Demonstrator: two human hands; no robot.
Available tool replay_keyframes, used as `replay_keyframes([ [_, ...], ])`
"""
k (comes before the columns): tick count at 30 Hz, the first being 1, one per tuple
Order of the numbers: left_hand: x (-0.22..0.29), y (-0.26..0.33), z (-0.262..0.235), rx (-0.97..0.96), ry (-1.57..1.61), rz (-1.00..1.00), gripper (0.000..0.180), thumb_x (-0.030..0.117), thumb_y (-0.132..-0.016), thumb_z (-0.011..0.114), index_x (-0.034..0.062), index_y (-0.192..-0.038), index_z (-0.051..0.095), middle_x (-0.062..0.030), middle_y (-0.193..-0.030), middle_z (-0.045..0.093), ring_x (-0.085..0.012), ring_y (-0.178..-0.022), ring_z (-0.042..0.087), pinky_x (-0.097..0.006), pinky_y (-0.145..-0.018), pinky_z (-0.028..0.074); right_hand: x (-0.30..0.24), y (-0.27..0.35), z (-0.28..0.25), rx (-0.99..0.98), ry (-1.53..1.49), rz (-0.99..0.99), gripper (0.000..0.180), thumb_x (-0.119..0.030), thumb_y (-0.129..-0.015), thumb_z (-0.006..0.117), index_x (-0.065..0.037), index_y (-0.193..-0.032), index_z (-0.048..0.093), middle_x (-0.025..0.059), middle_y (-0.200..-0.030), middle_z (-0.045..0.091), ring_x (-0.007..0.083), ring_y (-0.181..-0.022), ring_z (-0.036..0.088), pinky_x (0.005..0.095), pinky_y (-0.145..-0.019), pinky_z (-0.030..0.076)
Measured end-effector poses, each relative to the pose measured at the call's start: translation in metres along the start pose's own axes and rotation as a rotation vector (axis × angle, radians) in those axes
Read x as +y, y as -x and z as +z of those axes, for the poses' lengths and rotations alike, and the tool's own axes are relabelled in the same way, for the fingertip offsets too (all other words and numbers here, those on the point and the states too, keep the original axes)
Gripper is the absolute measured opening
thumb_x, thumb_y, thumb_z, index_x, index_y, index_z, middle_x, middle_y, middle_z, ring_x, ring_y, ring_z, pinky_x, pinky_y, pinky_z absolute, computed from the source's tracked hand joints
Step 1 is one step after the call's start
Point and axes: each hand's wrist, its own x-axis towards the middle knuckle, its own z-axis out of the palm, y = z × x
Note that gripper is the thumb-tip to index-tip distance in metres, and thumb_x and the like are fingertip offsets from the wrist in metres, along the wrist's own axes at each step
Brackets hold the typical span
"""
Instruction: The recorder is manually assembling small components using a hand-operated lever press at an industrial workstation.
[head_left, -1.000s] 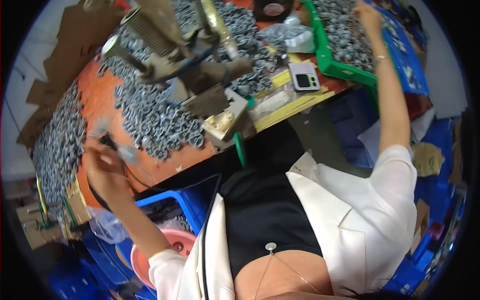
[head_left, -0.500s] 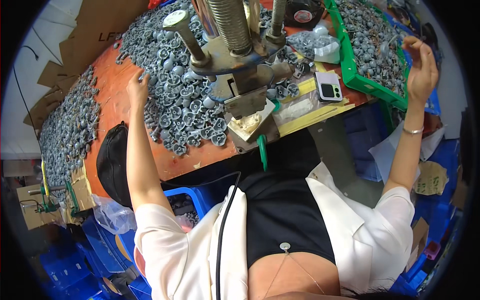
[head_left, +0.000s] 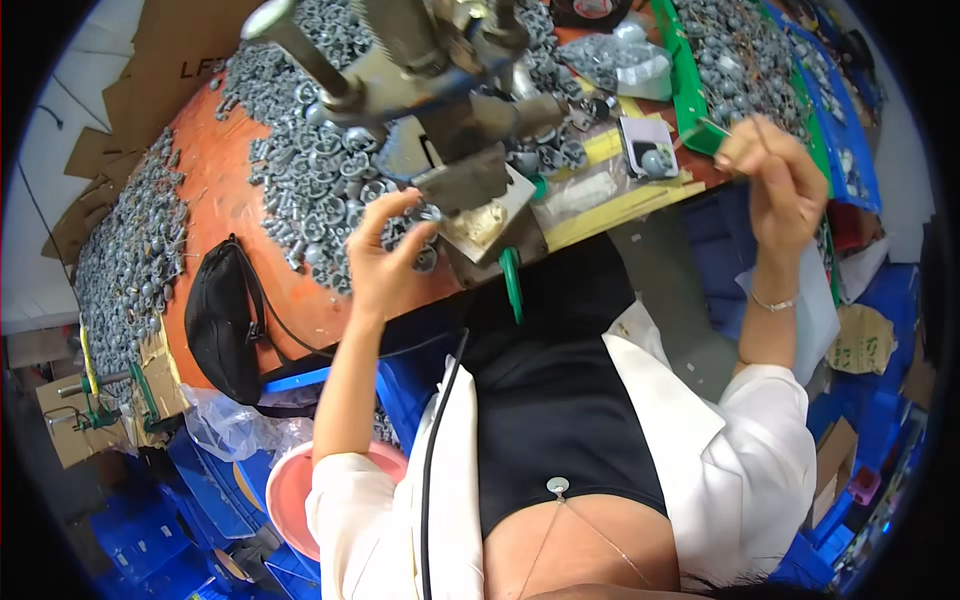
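My left hand (head_left: pixel 380 260) is beside the press jaw, its thumb and fingers pinching a small grey part (head_left: pixel 431 213). Just right of it, the metal press (head_left: pixel 465 180) stands over a pale block (head_left: pixel 485 225) with a worn, cream-coloured middle. My right hand (head_left: pixel 785 185) is raised near the green crate, with a thin metal pin (head_left: pixel 714 127) between its closed fingertips. A round grey part (head_left: pixel 654 163) shows over the phone (head_left: pixel 640 140), left of that hand; whether it rests there I cannot tell.
Heaps of grey plastic parts (head_left: pixel 325 180) cover the orange table (head_left: pixel 225 190). A green crate (head_left: pixel 690 110) of grey parts and pins stands right. A black pouch (head_left: pixel 220 330) lies at the left table edge, above a pink basin (head_left: pixel 295 500). A green handle (head_left: pixel 512 285) juts from the press base.
My left hand has moved right, from the table to the press, and now pinches a small part. My right hand has come down and left, now with a pin. A round part appears over the phone.
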Motion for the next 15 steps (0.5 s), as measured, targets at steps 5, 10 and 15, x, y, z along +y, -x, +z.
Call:
replay_keyframes([
  [5,0.015,0.007,0.045,-0.011,-0.109,0.013,0.026,0.007,-0.074,0.075,-0.0056,-0.092,0.063,-0.0082,-0.085,0.063,-0.014,-0.079,0.055,-0.026,-0.073,0.042,0.016,-0.004,0.03,-0.089,-0.05,0.026,0.023,-0.014,-0.093,0.053,0.004,-0.079,0.059,0.0141,-0.077,0.062,0.0207,-0.072,0.058,0.0295,-0.066,0.045],
  [10,0.028,0.007,0.039,-0.033,-0.277,0.02,0.03,0.01,-0.074,0.075,-0.0062,-0.096,0.062,-0.0107,-0.087,0.064,-0.0159,-0.081,0.057,-0.027,-0.075,0.044,0.016,0.001,0.042,-0.075,-0.074,0.082,0.022,-0.014,-0.091,0.057,0.004,-0.081,0.064,0.016,-0.077,0.064,0.0183,-0.066,0.059,0.0258,-0.055,0.045],
  [15,0.005,-0.029,-0.018,0.01,-0.195,-0.007,0.043,0.004,-0.078,0.068,0.001,-0.119,0.058,-0.013,-0.114,0.063,-0.0205,-0.095,0.061,-0.032,-0.085,0.047,0.014,0.01,0.043,-0.081,-0.171,0.124,0.022,-0.015,-0.089,0.06,0.005,-0.084,0.067,0.0115,-0.07,0.062,0.0133,-0.054,0.053,0.023,-0.048,0.038],
])
